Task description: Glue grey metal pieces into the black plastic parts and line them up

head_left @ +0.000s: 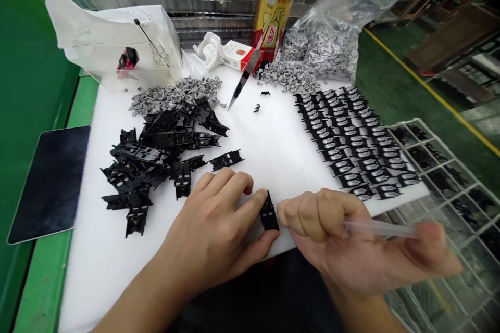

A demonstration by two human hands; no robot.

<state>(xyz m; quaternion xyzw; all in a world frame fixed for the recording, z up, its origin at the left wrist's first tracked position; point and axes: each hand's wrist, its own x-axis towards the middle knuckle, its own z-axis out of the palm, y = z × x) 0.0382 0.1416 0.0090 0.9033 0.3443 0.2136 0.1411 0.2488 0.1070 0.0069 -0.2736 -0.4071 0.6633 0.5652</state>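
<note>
My left hand (211, 229) pinches a small black plastic part (269, 213) between thumb and fingers, at the front of the white foam sheet (105, 281). My right hand (351, 250) is curled around a clear plastic rod (378, 228), its knuckles right beside the black part. To the left lies a loose heap of similar black parts (148, 166). Further right, more black parts with silver inserts (344, 140) stand in tidy overlapping rows. Small silver-grey pieces (175, 96) are heaped behind the black heap. Pointed tweezers (244, 78) lie at the back of the foam.
A plastic bag of silver pieces (324, 36), a yellow-labelled drink bottle (273, 10) and a cigarette pack (236, 54) stand behind the foam. A wire rack (441, 177) lies to the right, a dark tablet (49, 184) to the left.
</note>
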